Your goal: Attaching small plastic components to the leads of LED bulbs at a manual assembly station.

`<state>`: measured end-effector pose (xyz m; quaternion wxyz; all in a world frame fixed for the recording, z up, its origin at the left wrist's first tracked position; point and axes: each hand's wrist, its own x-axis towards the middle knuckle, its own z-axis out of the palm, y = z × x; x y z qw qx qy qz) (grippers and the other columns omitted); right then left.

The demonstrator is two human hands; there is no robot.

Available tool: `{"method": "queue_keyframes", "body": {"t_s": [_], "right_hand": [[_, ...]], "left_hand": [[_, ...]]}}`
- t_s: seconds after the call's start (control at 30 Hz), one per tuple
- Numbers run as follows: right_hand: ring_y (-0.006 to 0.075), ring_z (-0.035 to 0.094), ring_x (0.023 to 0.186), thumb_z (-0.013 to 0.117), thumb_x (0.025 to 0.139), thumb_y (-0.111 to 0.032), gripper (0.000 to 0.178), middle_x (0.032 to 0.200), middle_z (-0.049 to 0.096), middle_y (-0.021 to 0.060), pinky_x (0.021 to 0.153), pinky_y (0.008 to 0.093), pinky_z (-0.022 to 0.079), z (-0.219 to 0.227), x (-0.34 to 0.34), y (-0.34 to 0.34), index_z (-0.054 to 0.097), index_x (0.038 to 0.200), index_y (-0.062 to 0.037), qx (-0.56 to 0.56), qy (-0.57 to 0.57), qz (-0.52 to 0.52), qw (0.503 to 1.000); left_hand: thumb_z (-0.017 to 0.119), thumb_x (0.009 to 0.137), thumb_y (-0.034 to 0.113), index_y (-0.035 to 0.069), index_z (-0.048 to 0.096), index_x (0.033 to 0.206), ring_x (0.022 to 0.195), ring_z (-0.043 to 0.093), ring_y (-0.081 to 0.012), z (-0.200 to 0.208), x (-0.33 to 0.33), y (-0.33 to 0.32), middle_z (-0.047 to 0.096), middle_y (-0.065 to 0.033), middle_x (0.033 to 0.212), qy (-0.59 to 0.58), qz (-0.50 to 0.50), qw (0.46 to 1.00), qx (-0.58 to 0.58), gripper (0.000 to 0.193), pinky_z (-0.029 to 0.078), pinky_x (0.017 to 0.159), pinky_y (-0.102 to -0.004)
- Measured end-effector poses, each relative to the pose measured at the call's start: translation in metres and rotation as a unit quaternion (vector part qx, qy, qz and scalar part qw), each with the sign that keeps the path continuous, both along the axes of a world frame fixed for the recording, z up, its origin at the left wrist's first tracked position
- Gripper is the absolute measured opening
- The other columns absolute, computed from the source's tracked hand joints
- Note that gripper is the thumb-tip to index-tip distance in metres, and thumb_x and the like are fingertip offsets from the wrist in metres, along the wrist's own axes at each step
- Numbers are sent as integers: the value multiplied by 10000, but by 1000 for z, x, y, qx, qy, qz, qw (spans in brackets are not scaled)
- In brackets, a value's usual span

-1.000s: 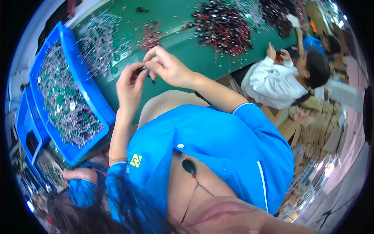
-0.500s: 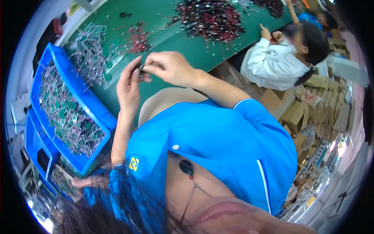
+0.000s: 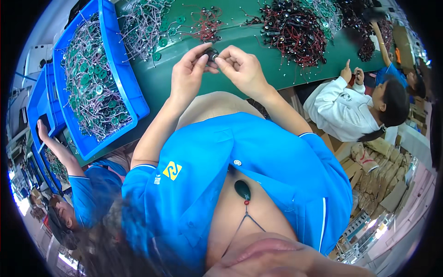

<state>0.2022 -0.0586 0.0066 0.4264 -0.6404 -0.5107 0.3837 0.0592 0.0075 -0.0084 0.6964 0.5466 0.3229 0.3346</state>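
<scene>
In front of my body, over the near side of the green table [image 3: 161,83], both hands meet around a small black round part [image 3: 212,53]. My left hand [image 3: 188,74] grips one side of it between thumb and curled fingers. The fingers of my right hand [image 3: 243,71] pinch its other side, where a light spot shows. Fingertips cover much of the part, so its exact kind cannot be told. Just beyond my hands lies a small pile of red-wired black parts [image 3: 208,28].
To the left, a blue bin [image 3: 121,60] holds many green discs with pale wires; a similar heap [image 3: 145,27] lies beside it. A large pile of black parts with red wires [image 3: 295,34] lies right. Co-workers sit at right [image 3: 341,106] and lower left [image 3: 99,189].
The whole view has swung, so table, bin and piles appear shifted right and up. My hands still hold the black part together, and more of it shows. The lower-left co-worker is more visible.
</scene>
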Motion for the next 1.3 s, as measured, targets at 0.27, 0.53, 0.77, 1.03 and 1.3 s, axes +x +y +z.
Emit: {"method": "queue_keyframes", "body": {"t_s": [0.27,0.53,0.77,1.03,1.3], "right_hand": [[227,549,514,572,787,-145,91,577,555,61,461,352,404,3,-4,2,531,738,-80,60,-120,-42,990],[241,553,633,564,798,-150,93,686,585,59,524,365,439,12,1,-2,528,742,-85,133,-329,46,934],[251,569,683,572,813,-183,95,723,582,65,571,370,447,1,5,-4,545,791,-94,140,-254,34,956],[252,586,693,599,799,-125,71,743,600,72,582,347,453,-3,2,1,558,797,-67,99,-232,50,966],[257,570,692,574,818,-201,127,701,573,52,552,396,441,-8,-1,7,510,796,-94,86,-247,47,964]], "left_hand": [[503,877,9,-13,506,1180,768,606,-136,1,1,-1,601,-79,891,65,-24,992,101,304,503,701,-251],[537,856,-10,-47,499,1144,707,577,-122,4,-5,8,593,-83,883,26,-86,996,-29,293,475,659,-231],[548,857,20,-39,507,1125,697,564,-89,4,-3,6,591,-66,866,82,-60,994,-27,277,456,607,-206],[587,828,49,-36,533,1039,661,545,-65,-3,-2,13,587,-41,818,102,-78,992,1,235,454,587,-184],[573,824,38,-36,525,987,629,516,-53,-13,5,14,578,-36,796,55,8,998,-31,186,432,555,-182]]}}
